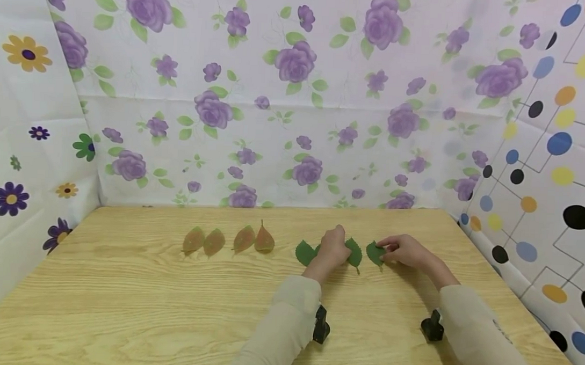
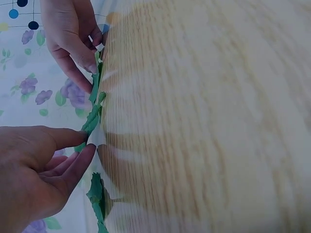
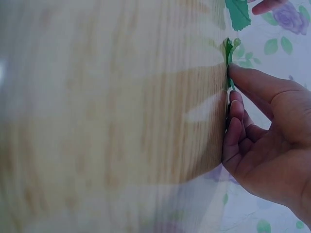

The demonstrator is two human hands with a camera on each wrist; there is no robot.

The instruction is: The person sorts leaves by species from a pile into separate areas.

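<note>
My left hand (image 1: 330, 251) pinches the edge of a green leaf (image 1: 354, 253) with serrated edges, its stem pointing toward me. In the left wrist view, thumb and forefinger meet at that leaf (image 2: 92, 121). To the left lies another green leaf (image 1: 305, 253), and a further one is mostly hidden behind the left hand. My right hand (image 1: 406, 251) holds the rightmost green leaf (image 1: 374, 253) by its right edge. The right wrist view has the thumb pressed against this leaf (image 3: 229, 63), with the other fingers curled near the tabletop.
Several reddish-brown leaves lie in a row on the left, among them a pear-shaped one (image 1: 264, 239) with its stem pointing away. The wooden table (image 1: 148, 301) ends at a flowered cloth (image 1: 255, 149) behind and a dotted cloth (image 1: 538, 212) on the right.
</note>
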